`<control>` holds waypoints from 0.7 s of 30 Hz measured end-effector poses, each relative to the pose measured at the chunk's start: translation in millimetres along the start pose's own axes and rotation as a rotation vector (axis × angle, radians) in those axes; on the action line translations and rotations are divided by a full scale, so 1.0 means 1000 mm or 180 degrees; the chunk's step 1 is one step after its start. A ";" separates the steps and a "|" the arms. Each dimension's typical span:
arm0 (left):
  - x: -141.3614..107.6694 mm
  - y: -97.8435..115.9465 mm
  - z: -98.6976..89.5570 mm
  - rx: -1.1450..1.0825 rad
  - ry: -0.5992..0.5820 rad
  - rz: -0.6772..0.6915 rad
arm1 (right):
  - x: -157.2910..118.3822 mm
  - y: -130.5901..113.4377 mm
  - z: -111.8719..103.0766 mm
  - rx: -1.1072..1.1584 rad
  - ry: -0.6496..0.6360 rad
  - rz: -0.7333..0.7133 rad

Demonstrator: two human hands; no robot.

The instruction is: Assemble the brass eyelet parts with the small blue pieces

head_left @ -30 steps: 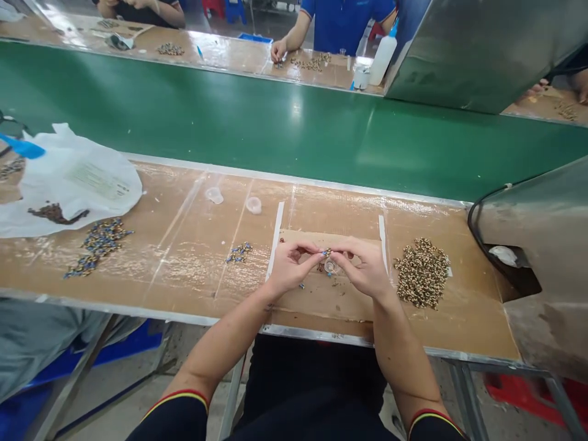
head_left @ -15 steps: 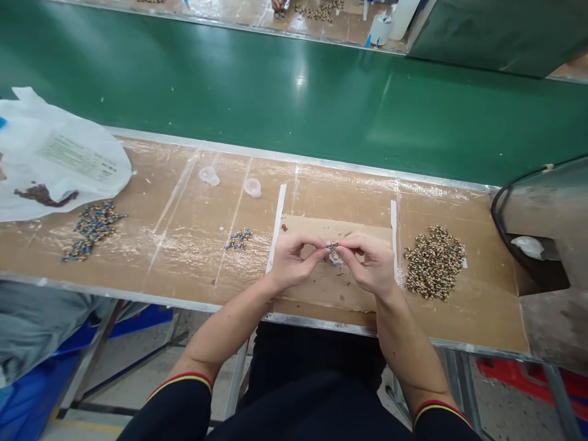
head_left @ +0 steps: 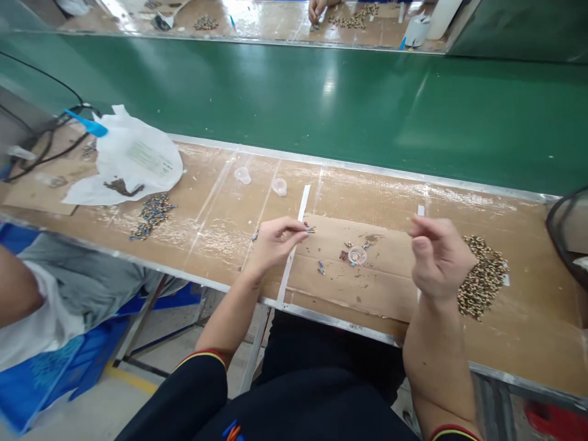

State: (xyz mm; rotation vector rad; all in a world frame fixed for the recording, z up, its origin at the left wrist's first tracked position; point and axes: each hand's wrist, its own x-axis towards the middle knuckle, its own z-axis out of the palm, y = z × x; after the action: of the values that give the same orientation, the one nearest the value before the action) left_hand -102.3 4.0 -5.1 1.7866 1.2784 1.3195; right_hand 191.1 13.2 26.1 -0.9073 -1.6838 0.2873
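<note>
My left hand (head_left: 275, 245) pinches a small blue-and-brass part (head_left: 311, 229) between thumb and fingertips, over the left edge of a cardboard sheet (head_left: 340, 288). Apart from it, my right hand (head_left: 438, 257) is raised by the sheet's right edge, slightly blurred. Its fingers are curled in against the thumb; whether anything is between them is hidden. Just beyond it lies a pile of small brass-coloured parts (head_left: 484, 278), partly covered by the hand. Between my hands a small clear cup (head_left: 357, 256) stands on the sheet, and a few blue-tipped pieces (head_left: 321, 267) lie near it.
Two clear plastic cups (head_left: 279, 187) lie behind my left hand. Further left are a heap of blue-and-brass parts (head_left: 154, 214) and a white bag (head_left: 138, 156). A green surface (head_left: 275, 92) runs behind the bench; another person's hand (head_left: 316, 9) works beyond it. Someone sits at the left.
My hands, together at the small part before, have separated. The right hand has moved away toward the brass pile; the left keeps the part. The view has swung left, uncovering the cup on the cardboard.
</note>
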 end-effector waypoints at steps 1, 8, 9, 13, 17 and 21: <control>-0.003 -0.008 -0.016 0.0311 -0.0071 -0.0092 | 0.001 0.002 -0.005 -0.0109 0.0074 0.0003; -0.007 -0.029 -0.077 0.2032 -0.0105 -0.0305 | 0.004 0.000 -0.016 -0.0654 0.0065 -0.0064; -0.009 -0.023 -0.073 0.2086 0.0133 -0.0183 | 0.003 0.001 -0.018 -0.0667 0.0032 -0.0006; -0.026 0.010 -0.032 0.1660 -0.0334 0.0555 | -0.001 0.009 -0.024 -0.0658 -0.0690 0.0207; -0.037 0.027 0.011 0.1643 -0.1795 0.0998 | -0.005 0.014 -0.021 -0.0726 -0.1846 0.0278; -0.026 0.026 0.021 0.1944 -0.2438 0.0968 | -0.004 0.010 -0.016 -0.0814 -0.2500 0.0269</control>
State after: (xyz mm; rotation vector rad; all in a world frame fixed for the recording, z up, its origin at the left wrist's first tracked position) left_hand -75.1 -28.0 -0.4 2.6213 1.0272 0.2490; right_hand 209.4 12.5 22.2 -1.1411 -2.4461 0.5429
